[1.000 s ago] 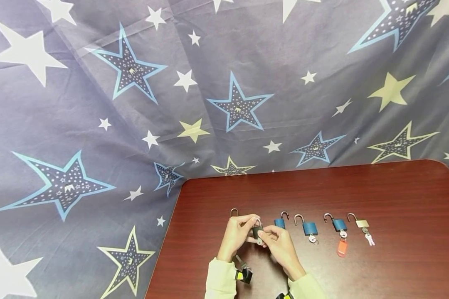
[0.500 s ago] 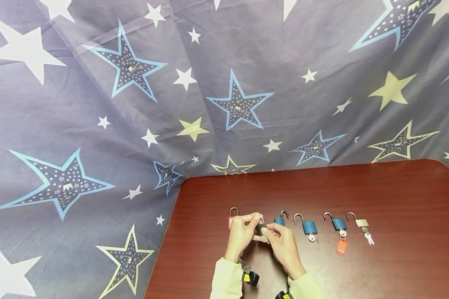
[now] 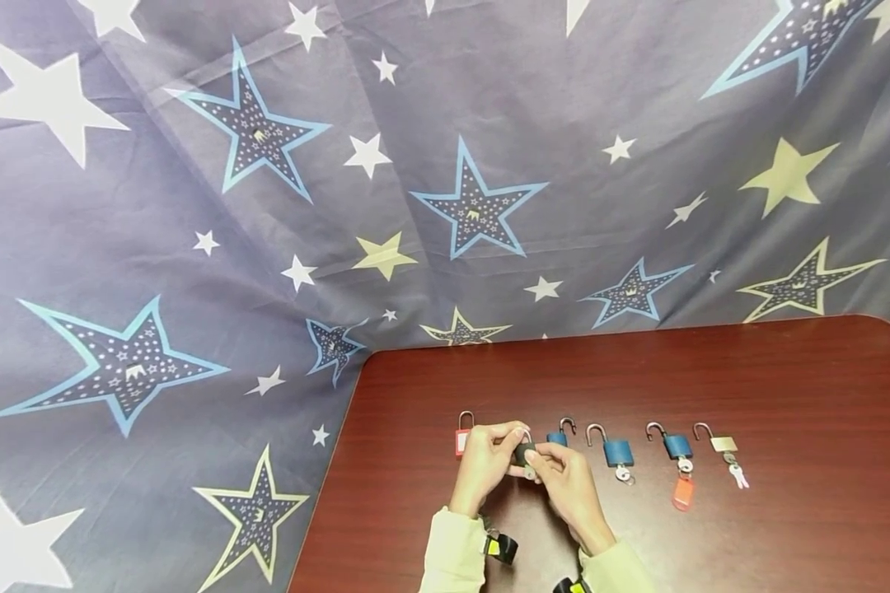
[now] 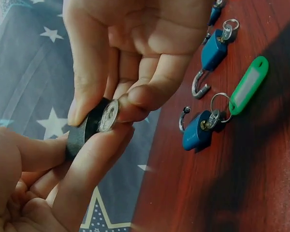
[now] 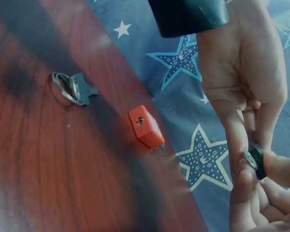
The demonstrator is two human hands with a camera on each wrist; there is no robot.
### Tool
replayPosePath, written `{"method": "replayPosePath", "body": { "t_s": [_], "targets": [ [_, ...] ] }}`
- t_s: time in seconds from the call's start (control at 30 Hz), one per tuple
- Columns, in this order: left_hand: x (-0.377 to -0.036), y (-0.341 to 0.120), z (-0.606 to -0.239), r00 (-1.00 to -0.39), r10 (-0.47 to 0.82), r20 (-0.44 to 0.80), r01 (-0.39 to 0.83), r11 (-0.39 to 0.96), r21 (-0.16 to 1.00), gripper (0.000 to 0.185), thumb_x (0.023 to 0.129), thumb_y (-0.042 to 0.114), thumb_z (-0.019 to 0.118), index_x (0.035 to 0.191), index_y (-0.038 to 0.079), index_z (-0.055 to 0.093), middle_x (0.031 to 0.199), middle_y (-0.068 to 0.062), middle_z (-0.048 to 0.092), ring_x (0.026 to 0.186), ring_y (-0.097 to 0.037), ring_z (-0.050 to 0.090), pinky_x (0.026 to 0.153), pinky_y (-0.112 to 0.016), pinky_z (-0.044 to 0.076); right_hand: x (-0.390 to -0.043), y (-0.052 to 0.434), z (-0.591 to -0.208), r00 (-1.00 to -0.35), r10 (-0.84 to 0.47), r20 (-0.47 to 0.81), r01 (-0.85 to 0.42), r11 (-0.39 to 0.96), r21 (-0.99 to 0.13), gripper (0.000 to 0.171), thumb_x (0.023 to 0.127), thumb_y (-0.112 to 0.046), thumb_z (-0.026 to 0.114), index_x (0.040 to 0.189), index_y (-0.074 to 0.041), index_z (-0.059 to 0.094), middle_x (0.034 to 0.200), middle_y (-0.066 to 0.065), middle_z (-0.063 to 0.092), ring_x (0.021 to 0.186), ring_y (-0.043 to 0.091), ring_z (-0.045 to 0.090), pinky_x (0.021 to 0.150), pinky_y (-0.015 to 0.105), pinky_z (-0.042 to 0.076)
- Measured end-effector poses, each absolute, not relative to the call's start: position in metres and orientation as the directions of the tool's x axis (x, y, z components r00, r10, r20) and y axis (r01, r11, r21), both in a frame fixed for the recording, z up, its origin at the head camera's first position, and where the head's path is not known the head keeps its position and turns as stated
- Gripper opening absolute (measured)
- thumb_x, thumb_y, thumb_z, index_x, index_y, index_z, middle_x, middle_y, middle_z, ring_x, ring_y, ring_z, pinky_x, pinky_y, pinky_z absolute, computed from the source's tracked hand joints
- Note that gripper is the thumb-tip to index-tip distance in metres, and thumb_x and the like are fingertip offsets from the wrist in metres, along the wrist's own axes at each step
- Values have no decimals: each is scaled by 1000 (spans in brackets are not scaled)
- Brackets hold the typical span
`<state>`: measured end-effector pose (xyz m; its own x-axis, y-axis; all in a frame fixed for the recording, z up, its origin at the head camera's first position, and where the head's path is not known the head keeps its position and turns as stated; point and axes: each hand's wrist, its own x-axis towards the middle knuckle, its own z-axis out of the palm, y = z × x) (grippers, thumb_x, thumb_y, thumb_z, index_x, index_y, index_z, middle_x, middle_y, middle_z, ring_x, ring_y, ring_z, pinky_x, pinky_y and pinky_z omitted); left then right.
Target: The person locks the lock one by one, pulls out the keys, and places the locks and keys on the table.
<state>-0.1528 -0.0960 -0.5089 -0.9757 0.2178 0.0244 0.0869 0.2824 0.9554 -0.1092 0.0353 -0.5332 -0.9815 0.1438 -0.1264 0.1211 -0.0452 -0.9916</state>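
A small black padlock is held above the table between both hands. A silver key stands in its underside. Thumb and fingers of my left hand pinch the padlock from the left, near its shackle. From the right, my right hand grips the body and touches the key. Whether the shackle is latched cannot be told, as fingers cover part of it. A red padlock stands beside my left hand, its keyhole showing in the right wrist view. Just beyond my right hand lies a blue padlock with an open shackle.
A green key tag hangs on that lock's ring. Farther right lie blue padlocks, an orange tag and a brass padlock, shackles open. A loose key on a ring lies near the left wrist. Star-patterned cloth hangs behind the table.
Both hands and the black padlock have shifted a little to the right, the left hand more than the right. More of the red padlock now shows beside the left hand.
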Motion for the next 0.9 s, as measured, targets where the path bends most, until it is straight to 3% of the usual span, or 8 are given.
{"method": "replayPosePath", "body": {
  "t_s": [0.2, 0.43, 0.63, 0.9],
  "targets": [
    [-160, -100, -506, -958, 288, -16, 37, 178, 983, 19, 99, 12, 59, 106, 1, 73, 92, -18, 74, 71, -17, 72, 55, -33, 59, -110, 38, -532, -981, 146, -125, 119, -49, -992, 21, 94, -9, 66, 107, 7, 69, 77, 12, 70, 68, 15, 64, 64, 26, 53],
    [-163, -103, -510, -956, 281, -82, -79, 21, 997, 29, 94, 17, 69, 113, -5, 70, 99, -21, 74, 80, -22, 74, 65, -36, 61, -111, 40, -527, -983, 148, -112, 101, -78, -992, 22, 95, -7, 64, 110, 8, 68, 84, 14, 72, 69, 10, 63, 67, 28, 56],
    [-159, -106, -517, -959, 272, -77, -74, 21, 997, 29, 91, 13, 72, 110, -9, 69, 98, -21, 74, 82, -20, 74, 72, -39, 61, -111, 41, -527, -983, 155, -95, 86, -68, -994, 23, 95, -8, 65, 111, 8, 68, 85, 15, 72, 69, 14, 65, 66, 28, 56],
    [-159, -107, -519, -977, 208, -50, -43, 38, 998, 25, 89, 14, 74, 103, -7, 73, 91, -20, 75, 78, -18, 74, 71, -39, 60, -110, 42, -526, -990, 116, -77, 69, -69, -995, 27, 96, -12, 65, 113, 9, 67, 87, 18, 72, 72, 17, 68, 67, 28, 57]
  ]
}}
